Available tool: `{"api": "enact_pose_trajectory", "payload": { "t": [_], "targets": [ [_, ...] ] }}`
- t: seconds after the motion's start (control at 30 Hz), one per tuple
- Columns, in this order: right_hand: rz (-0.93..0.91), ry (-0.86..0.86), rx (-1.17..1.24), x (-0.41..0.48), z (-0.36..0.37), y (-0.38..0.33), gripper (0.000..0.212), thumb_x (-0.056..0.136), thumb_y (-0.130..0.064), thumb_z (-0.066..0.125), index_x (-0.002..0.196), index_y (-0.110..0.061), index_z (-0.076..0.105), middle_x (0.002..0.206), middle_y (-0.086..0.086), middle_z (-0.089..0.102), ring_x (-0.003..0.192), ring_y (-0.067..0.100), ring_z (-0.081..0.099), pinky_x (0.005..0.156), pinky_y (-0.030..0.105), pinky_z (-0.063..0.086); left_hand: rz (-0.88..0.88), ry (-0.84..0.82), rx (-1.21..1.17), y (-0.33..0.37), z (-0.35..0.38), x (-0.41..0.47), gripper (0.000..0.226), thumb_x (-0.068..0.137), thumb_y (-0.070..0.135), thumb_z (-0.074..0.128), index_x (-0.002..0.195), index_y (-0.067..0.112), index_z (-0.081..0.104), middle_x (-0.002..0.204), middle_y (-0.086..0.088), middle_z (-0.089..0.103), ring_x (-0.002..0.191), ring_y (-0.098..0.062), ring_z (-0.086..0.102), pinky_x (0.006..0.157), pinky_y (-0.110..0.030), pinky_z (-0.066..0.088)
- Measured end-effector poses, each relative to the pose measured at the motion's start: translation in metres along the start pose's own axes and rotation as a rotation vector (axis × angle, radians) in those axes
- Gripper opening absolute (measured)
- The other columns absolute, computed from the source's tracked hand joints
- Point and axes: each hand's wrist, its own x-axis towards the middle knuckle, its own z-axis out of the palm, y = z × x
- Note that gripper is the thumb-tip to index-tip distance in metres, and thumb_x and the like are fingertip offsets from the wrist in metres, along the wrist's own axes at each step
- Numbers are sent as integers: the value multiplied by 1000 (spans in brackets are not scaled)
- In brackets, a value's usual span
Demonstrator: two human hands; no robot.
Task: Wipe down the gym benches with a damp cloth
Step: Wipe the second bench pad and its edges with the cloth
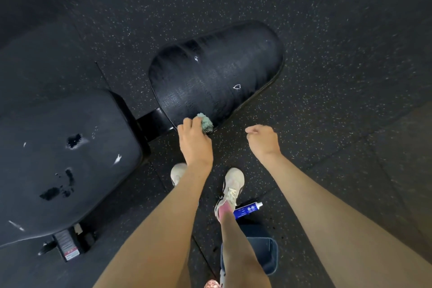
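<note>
A black padded bench seat (215, 72) lies ahead, its surface glossy and streaked, with two small white tears. My left hand (195, 145) grips a bunched green cloth (205, 123) and holds it against the seat's near edge. My right hand (263, 140) hovers to the right of the seat over the floor, fingers loosely curled, holding nothing. The larger black back pad (63, 166) lies at the left, worn through in several spots.
A blue and white tube (247, 210) lies on the speckled rubber floor (339, 77) by my right shoe (230, 190). A dark bin (268, 255) stands behind my leg. The bench's metal frame (154, 124) joins the two pads, with a foot (67, 245) at lower left.
</note>
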Motion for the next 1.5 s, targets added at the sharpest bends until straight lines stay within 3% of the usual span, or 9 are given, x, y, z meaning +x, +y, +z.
{"api": "enact_pose_trajectory", "payload": {
  "t": [0.23,0.47,0.7,0.8,0.93,1.03,1.13,1.3,1.5],
  "targets": [
    [6,-52,-94,-4,5,0,32,92,0,43,113,1,67,121,17,63,110,34,57,91,29,42,310,-354,-78,13,9,-13,43,78,-11,58,116,7,64,106,-10,59,100,-25,55,89,-34,46],
    [23,-20,17,5,9,-17,37,94,-2,40,119,-8,66,122,11,63,91,22,54,74,24,42,71,-15,-108,12,-16,55,40,85,-8,51,122,6,59,117,-9,53,111,-24,46,87,-24,38],
    [54,-2,21,13,17,-32,37,94,-4,40,120,-10,65,114,11,64,83,21,53,65,24,41,396,-290,12,10,-13,66,44,78,-13,53,117,4,65,103,-13,58,95,-30,52,81,-34,44],
    [91,19,31,13,19,-37,36,94,-5,41,121,-9,64,106,9,60,88,24,54,69,26,44,436,-394,-45,8,-26,90,42,78,-11,57,115,6,66,103,-11,59,97,-28,55,85,-33,44],
    [95,120,126,18,29,-51,46,97,-10,47,142,-10,41,104,9,57,96,26,58,83,34,47,406,-307,-107,3,-41,117,42,79,-9,58,117,7,64,106,-9,58,101,-26,55,88,-31,45],
    [46,260,114,22,37,-66,64,94,-16,58,149,-10,25,145,12,35,132,31,39,103,40,38,365,-243,-92,-6,-50,134,44,80,-10,53,118,10,64,109,-7,57,104,-24,50,84,-23,38],
    [-24,343,-102,23,40,-81,75,92,-26,63,151,-12,19,158,15,11,142,33,19,111,45,29,390,-182,-33,-9,-58,151,52,79,-13,47,119,16,64,112,-1,57,104,-22,45,81,-31,45],
    [-183,278,-415,36,38,-94,81,93,-38,58,154,-15,9,162,7,0,149,24,2,120,45,5,420,-142,52,17,-59,182,54,79,-12,45,119,18,64,116,5,59,105,-21,44,72,-40,49],
    [-268,192,-547,51,31,-103,85,95,-41,55,154,-14,1,162,6,-7,149,22,-7,119,45,0,438,-196,267,39,-44,187,47,79,-13,46,117,11,59,117,-1,51,108,-25,37,60,-34,39]
  ]
}}
